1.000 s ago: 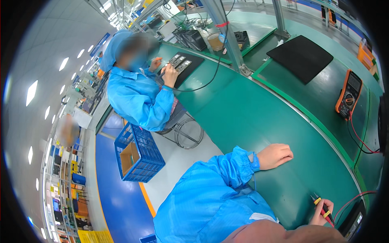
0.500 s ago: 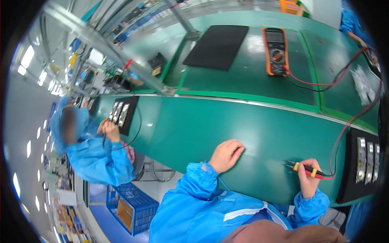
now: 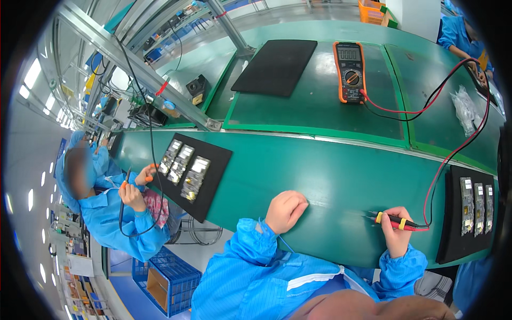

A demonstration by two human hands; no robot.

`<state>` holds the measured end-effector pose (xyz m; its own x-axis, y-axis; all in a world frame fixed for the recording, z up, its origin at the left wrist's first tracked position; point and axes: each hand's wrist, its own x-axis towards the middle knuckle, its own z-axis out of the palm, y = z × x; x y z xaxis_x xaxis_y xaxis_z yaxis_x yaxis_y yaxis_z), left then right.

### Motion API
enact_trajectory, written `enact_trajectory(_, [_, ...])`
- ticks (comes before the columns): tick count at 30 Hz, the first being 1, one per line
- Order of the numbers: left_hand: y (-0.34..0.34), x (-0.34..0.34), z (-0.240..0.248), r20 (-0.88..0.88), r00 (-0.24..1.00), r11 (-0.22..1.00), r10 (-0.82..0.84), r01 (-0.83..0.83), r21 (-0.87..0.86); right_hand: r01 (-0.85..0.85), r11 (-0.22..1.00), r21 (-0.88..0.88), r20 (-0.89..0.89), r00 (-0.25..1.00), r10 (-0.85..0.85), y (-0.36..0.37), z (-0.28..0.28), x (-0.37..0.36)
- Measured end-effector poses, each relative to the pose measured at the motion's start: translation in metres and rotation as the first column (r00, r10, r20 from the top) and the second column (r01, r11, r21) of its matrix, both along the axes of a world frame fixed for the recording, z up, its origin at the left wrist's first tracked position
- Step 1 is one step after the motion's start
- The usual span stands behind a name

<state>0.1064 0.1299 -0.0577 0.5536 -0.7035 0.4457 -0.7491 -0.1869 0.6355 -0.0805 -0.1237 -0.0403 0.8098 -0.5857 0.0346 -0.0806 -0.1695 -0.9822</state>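
My right hand [image 3: 394,230] grips a pair of multimeter probes [image 3: 393,220], one black and one red with yellow collars, side by side. Their metal tips point left, just above the green bench. My left hand [image 3: 286,212] rests on the bench as a loose fist, the thumb lying along the curled fingers. Red and black leads run from the probes up to an orange-and-black multimeter [image 3: 350,73], which lies on the raised green shelf with its display lit. To the right of my right hand, a black foam mat [image 3: 453,248] carries three circuit boards [image 3: 467,207].
On the left, a co-worker [image 3: 120,218] in blue holds a corded tool beside another black mat [image 3: 213,154] with three boards. A bare black mat [image 3: 277,66] lies on the shelf. Clear plastic bags [image 3: 465,110] sit at the far right. A blue crate [image 3: 178,282] stands below.
The co-worker's mat with boards has slid along the bench toward me. The co-worker's hands have drawn apart, one raising the corded tool. My hands keep their holds.
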Motion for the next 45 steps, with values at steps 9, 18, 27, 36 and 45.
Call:
enact_trajectory(9, [0.095, -0.029, 0.024, 0.153, 0.825, 0.837, 0.543, -0.546, -0.027, 0.049, 0.996, -0.070, -0.008, 0.999, -0.050, -0.001, -0.022, 0.001])
enact_trajectory(18, [0.320, 0.107, -0.041, 0.013, 0.247, 0.246, 0.969, -0.967, 0.071, 0.003, 0.976, -0.219, 0.065, 0.998, 0.011, -0.008, -0.006, 0.002])
enact_trajectory(27, [0.383, 0.211, -0.061, -0.084, 0.282, 0.289, 0.956, -0.954, 0.078, -0.031, 0.975, -0.220, 0.087, 0.995, 0.051, -0.010, -0.002, 0.003])
enact_trajectory(36, [0.375, 0.211, -0.063, -0.160, 0.270, 0.283, 0.949, -0.957, 0.061, -0.044, 0.974, -0.223, 0.105, 0.992, 0.069, -0.007, 0.006, 0.004])
enact_trajectory(45, [0.242, 0.094, -0.065, -0.265, 0.503, 0.552, 0.823, -0.817, 0.166, -0.098, 0.976, 0.192, 0.072, 0.994, 0.086, -0.001, 0.002, -0.004])
